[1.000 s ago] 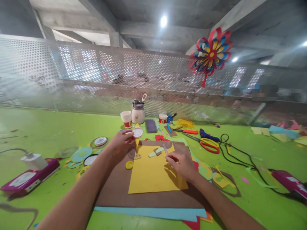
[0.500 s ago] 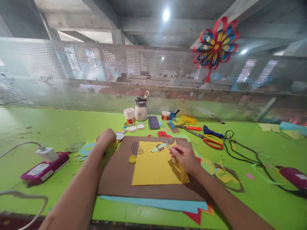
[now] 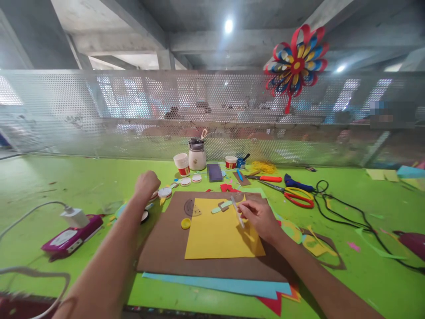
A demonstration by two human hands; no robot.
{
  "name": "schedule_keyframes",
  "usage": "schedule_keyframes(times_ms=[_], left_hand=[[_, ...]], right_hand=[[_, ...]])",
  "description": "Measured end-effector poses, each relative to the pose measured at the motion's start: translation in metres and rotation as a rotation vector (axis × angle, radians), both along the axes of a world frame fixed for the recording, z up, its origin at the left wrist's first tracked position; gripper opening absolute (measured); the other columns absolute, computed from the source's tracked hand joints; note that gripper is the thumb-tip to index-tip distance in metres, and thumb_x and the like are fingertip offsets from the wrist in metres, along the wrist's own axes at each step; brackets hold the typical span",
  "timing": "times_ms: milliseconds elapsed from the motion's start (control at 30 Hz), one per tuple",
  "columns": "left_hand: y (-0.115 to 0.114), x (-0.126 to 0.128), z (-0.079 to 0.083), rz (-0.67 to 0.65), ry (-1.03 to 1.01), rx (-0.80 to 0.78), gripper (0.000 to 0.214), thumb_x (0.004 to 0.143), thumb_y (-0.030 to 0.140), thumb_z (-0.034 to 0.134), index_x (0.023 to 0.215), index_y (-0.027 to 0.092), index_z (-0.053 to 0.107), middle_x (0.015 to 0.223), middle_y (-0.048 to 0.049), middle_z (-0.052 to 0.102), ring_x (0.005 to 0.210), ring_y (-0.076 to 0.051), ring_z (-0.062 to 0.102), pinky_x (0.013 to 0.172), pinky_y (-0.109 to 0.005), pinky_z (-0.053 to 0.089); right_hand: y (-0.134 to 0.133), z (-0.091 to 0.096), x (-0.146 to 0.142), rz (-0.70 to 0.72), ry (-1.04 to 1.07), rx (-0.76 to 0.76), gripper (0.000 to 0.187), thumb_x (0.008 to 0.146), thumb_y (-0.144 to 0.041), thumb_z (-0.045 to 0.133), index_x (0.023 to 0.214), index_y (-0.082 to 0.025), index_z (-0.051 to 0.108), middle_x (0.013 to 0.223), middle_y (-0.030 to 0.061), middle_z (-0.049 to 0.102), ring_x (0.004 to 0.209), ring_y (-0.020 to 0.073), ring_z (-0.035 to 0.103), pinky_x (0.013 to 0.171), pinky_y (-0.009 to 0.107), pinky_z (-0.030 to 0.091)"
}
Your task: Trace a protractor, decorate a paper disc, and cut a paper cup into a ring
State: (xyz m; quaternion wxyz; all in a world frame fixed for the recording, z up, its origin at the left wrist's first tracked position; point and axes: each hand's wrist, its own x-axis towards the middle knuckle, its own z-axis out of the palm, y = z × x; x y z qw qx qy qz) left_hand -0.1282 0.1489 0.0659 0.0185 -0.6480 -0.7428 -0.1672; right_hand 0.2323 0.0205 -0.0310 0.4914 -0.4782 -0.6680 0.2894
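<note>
My right hand (image 3: 257, 217) is closed in a pinch on a thin whitish stick (image 3: 237, 211), held over a yellow sheet (image 3: 219, 239). That sheet lies on a larger brown sheet (image 3: 162, 248). Close to the stick, a pale green strip with a small brown loop (image 3: 222, 207) rests on the yellow sheet. To its left are a round protractor-like disc (image 3: 192, 207) and a small yellow round piece (image 3: 185, 223). Beyond the brown sheet's far left corner, my left hand (image 3: 148, 184) is beside white round lids (image 3: 164, 192); its fingers are hidden behind its back.
Paper cups (image 3: 182, 164), a jug (image 3: 197, 155) and a dark phone-like block (image 3: 214, 173) stand at the back. Scissors (image 3: 299, 198), a blue glue gun (image 3: 297, 182) and its black cable lie right. A purple power strip (image 3: 73, 237) sits left. A perforated screen (image 3: 149, 102) borders the table.
My left hand has moved slightly up and away, uncovering more lids and a black-and-white round piece. My right hand keeps its pinch on the stick. The view has shifted a little.
</note>
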Motion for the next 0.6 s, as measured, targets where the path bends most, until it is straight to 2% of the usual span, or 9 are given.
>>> schedule_keyframes(times_ms=[100, 167, 233, 333, 400, 467, 533, 600], left_hand=[[-0.006, 0.01, 0.008, 0.023, -0.12, 0.024, 0.036, 0.095, 0.035, 0.063, 0.127, 0.019, 0.06, 0.129, -0.0099, 0.062, 0.109, -0.025, 0.064, 0.09, -0.046, 0.056], [-0.013, 0.028, 0.009, -0.044, -0.214, 0.036, 0.036, 0.095, 0.036, 0.063, 0.127, 0.019, 0.059, 0.129, -0.0102, 0.062, 0.108, -0.025, 0.064, 0.09, -0.047, 0.056], [-0.025, 0.055, 0.004, -0.19, -0.313, 0.007, 0.036, 0.095, 0.036, 0.063, 0.126, 0.018, 0.06, 0.127, -0.0094, 0.063, 0.105, -0.025, 0.066, 0.087, -0.045, 0.057], [-0.056, 0.105, -0.016, -0.471, -0.421, -0.077, 0.031, 0.096, 0.036, 0.062, 0.121, 0.017, 0.062, 0.118, -0.0085, 0.066, 0.096, -0.021, 0.067, 0.082, -0.041, 0.059], [-0.08, 0.131, -0.029, -0.644, -0.444, -0.134, 0.022, 0.097, 0.036, 0.061, 0.107, 0.018, 0.067, 0.104, -0.0055, 0.07, 0.083, -0.016, 0.067, 0.074, -0.034, 0.059], [-0.098, 0.145, -0.037, -0.751, -0.459, -0.135, 0.017, 0.088, 0.034, 0.072, 0.085, 0.018, 0.07, 0.077, -0.0002, 0.07, 0.064, -0.013, 0.062, 0.065, -0.029, 0.054], [-0.106, 0.145, -0.038, -0.767, -0.491, -0.09, 0.018, 0.079, 0.033, 0.077, 0.067, 0.022, 0.069, 0.059, 0.0013, 0.065, 0.054, -0.013, 0.058, 0.056, -0.026, 0.045], [-0.103, 0.136, -0.036, -0.719, -0.53, -0.04, 0.032, 0.083, 0.041, 0.069, 0.057, 0.023, 0.066, 0.049, 0.0014, 0.06, 0.047, -0.013, 0.053, 0.049, -0.026, 0.038]], right_hand=[[0.0, 0.001, 0.001, -0.019, 0.003, 0.018, 0.029, 0.091, -0.04, 0.056, 0.091, -0.017, 0.072, 0.084, 0.0088, 0.075, 0.071, 0.0223, 0.072, 0.067, 0.033, 0.059], [0.001, 0.003, 0.001, -0.032, 0.002, 0.033, 0.027, 0.089, -0.04, 0.058, 0.091, -0.017, 0.072, 0.083, 0.0085, 0.075, 0.071, 0.0222, 0.072, 0.068, 0.033, 0.059], [0.002, 0.006, 0.003, -0.045, 0.0, 0.044, 0.027, 0.088, -0.04, 0.06, 0.089, -0.016, 0.072, 0.083, 0.0085, 0.075, 0.071, 0.022, 0.072, 0.068, 0.033, 0.059], [0.002, 0.018, 0.011, -0.07, -0.007, 0.051, 0.029, 0.088, -0.041, 0.058, 0.089, -0.016, 0.072, 0.084, 0.0087, 0.076, 0.069, 0.0211, 0.071, 0.068, 0.033, 0.059], [0.001, 0.028, 0.02, -0.084, -0.038, 0.053, 0.028, 0.089, -0.04, 0.057, 0.091, -0.016, 0.073, 0.084, 0.0077, 0.076, 0.07, 0.0208, 0.071, 0.069, 0.033, 0.059], [-0.001, 0.037, 0.03, -0.09, -0.107, 0.057, 0.027, 0.089, -0.039, 0.057, 0.089, -0.017, 0.074, 0.082, 0.006, 0.075, 0.071, 0.0203, 0.069, 0.069, 0.032, 0.057], [-0.004, 0.042, 0.04, -0.086, -0.204, 0.056, 0.023, 0.088, -0.035, 0.058, 0.083, -0.019, 0.074, 0.077, 0.0035, 0.074, 0.068, 0.0187, 0.065, 0.067, 0.03, 0.053], [-0.008, 0.042, 0.048, -0.076, -0.301, 0.059, 0.02, 0.085, -0.029, 0.06, 0.076, -0.02, 0.075, 0.072, 0.002, 0.072, 0.064, 0.0176, 0.062, 0.065, 0.029, 0.05]])
